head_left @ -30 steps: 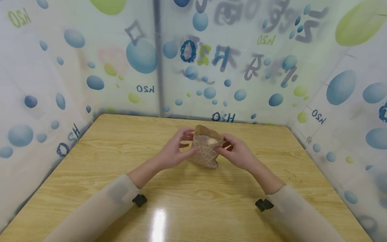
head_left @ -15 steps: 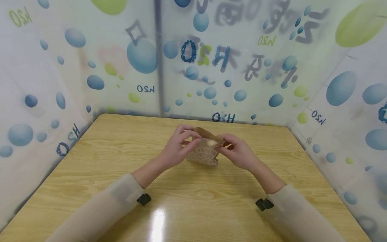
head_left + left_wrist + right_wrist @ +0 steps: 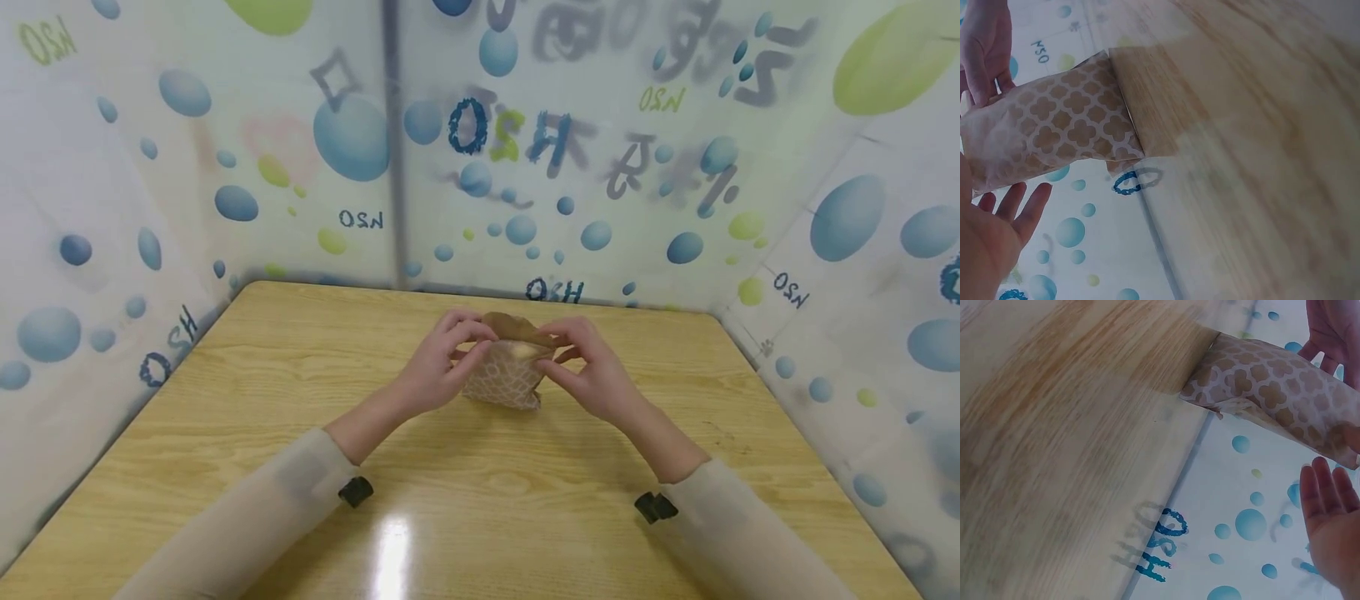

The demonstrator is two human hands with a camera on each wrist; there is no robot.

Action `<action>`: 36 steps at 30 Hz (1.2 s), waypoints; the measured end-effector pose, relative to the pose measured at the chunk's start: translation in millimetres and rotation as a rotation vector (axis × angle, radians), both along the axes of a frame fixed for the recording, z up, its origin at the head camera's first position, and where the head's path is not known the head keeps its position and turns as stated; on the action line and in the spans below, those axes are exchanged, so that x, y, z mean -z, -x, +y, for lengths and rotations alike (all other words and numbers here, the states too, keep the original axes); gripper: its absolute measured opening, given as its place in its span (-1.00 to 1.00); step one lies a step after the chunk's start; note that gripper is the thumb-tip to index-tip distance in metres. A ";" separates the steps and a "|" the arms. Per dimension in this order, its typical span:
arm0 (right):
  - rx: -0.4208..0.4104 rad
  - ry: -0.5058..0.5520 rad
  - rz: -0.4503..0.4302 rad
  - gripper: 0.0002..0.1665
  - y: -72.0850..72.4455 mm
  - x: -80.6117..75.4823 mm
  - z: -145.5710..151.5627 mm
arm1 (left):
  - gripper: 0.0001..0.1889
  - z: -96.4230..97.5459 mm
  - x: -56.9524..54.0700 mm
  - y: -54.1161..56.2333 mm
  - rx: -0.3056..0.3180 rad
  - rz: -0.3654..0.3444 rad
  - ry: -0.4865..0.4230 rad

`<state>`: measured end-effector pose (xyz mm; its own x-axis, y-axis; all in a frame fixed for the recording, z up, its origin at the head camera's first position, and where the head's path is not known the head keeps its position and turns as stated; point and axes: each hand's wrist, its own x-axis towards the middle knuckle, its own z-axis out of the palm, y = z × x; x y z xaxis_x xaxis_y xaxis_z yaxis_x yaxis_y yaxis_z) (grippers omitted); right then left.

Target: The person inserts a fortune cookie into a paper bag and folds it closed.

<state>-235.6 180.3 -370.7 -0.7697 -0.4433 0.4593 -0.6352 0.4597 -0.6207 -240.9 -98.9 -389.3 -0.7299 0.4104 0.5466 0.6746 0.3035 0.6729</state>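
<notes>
A small brown paper bag (image 3: 504, 379) with a white lattice print stands on the table between my hands, its mouth up. My left hand (image 3: 438, 367) pinches the upper left of the mouth between thumb and forefinger. At the right corner of the mouth, my right hand (image 3: 592, 371) grips the paper, thumb in front and fingers behind. The brown back flap (image 3: 513, 327) rises above the front edge, and something pale (image 3: 525, 352) shows in the opening. In the left wrist view the bag's printed side (image 3: 1066, 125) and bottom face the camera; the lower fingers of both hands extend loosely.
The wooden table (image 3: 480, 492) stretches around the bag on all sides. Pale walls (image 3: 330, 242) with printed blue and green drops enclose its back and sides. A dark clip (image 3: 356, 492) sits at the left sleeve, and a similar black clip (image 3: 656, 507) at the right.
My left hand has shifted from the bag's side up to its rim, and the bag's lower edge has levelled out. The right fingers have risen along the back flap, which now leans lower over the mouth.
</notes>
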 end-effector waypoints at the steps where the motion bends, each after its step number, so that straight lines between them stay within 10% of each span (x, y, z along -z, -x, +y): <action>1: -0.004 -0.007 0.019 -0.52 0.1 0.4 -0.1 | -0.81 0.0 0.1 -0.5 0.010 0.004 0.000; 13: -0.033 -0.092 0.201 -0.57 0.0 1.9 0.4 | -0.63 1.1 4.2 0.4 0.031 0.037 0.045; 36: -0.013 -0.132 0.281 -0.83 0.0 1.5 -3.7 | -0.94 3.6 -0.5 -0.6 -0.005 0.110 0.079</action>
